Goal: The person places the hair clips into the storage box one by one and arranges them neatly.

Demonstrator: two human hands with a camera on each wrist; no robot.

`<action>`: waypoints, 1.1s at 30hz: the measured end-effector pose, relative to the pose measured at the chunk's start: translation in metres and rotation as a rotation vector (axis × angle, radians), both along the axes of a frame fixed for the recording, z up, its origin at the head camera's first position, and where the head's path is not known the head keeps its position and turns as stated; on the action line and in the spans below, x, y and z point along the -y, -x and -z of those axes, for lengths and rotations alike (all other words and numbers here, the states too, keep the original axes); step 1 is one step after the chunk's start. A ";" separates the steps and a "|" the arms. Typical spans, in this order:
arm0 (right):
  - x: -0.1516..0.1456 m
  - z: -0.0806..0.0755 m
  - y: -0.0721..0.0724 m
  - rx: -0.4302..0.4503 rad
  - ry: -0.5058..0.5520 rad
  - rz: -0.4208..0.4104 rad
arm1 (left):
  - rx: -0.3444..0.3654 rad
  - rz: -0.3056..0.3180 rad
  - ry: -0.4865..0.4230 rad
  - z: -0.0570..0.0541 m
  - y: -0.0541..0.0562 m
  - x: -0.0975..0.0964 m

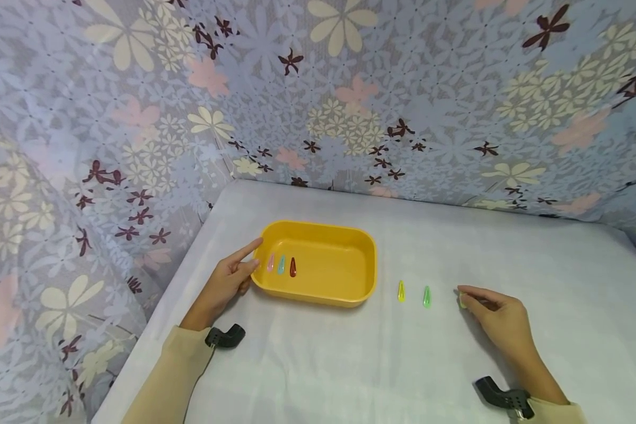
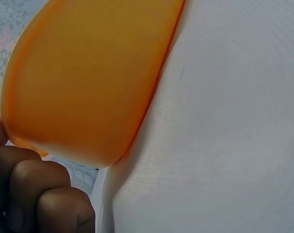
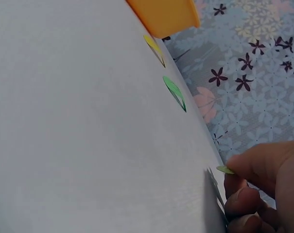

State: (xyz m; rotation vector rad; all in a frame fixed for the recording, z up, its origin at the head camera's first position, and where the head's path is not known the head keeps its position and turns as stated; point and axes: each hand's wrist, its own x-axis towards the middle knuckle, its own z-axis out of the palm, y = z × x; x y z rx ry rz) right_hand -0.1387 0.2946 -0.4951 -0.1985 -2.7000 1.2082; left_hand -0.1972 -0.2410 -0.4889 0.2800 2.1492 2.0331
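My left hand (image 1: 225,282) is at the left end of a yellow plastic tray (image 1: 318,297), with thumb and index finger at its rim and the other fingers curled outside it. Inside, a pink hair clip (image 1: 271,262), a light blue hair clip (image 1: 281,264) and a dark red hair clip (image 1: 293,267) lie in a row. To the right, my right hand (image 1: 500,324) pinches a pale green hair clip (image 3: 225,169) between thumb and forefinger, low over the table. Between that hand and the tray lie a yellow hair clip (image 1: 401,291) and a green hair clip (image 1: 427,297).
A white cloth (image 1: 318,365) covers the table. Flowered fabric (image 1: 350,106) hangs behind it and along the left side. Each wrist wears a black strap-on device, one on the left (image 1: 225,336) and one on the right (image 1: 503,398).
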 end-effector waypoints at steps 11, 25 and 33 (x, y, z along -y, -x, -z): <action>0.001 0.000 -0.002 0.093 0.017 0.060 | -0.008 0.011 -0.004 0.001 -0.001 0.003; 0.016 -0.033 0.000 0.089 0.211 -0.094 | 0.001 0.026 -0.030 -0.001 0.002 0.000; 0.042 -0.070 0.014 0.048 0.173 -0.211 | 0.010 0.013 -0.029 0.001 0.001 0.001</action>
